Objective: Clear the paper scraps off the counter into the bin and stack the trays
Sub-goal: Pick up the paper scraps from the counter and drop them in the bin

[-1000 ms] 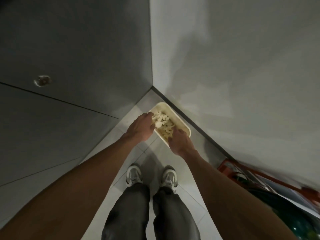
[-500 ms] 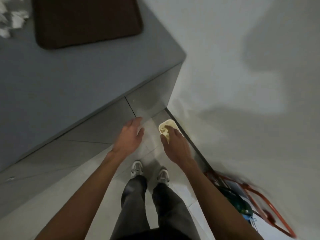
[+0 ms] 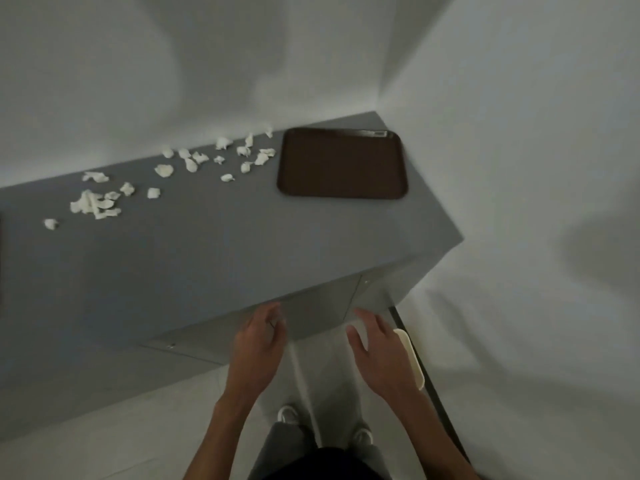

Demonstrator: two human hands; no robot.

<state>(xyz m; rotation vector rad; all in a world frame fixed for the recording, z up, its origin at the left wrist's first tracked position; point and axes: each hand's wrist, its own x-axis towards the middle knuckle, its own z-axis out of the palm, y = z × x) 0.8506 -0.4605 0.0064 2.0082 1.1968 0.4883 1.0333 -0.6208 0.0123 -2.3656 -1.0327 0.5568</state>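
Paper scraps [image 3: 164,170] dot the counter [image 3: 207,254], well beyond left grip [image 3: 258,344] and right grip [image 3: 377,355], both seemingly slack, empty.

Both forearms [image 3: 227,424] are bare all the way to the lower edge of the view, and the left hand [image 3: 258,348] and the right hand [image 3: 379,355] are bare as well. The legs are in loose grey trousers [image 3: 275,445] whose cloth falls in soft folds. Below the hems show the rounded toes of pale, white-and-grey sports shoes [image 3: 287,414], too blurred for finer detail. At the bottom edge lies a strip of a dark, nearly black top [image 3: 322,465].
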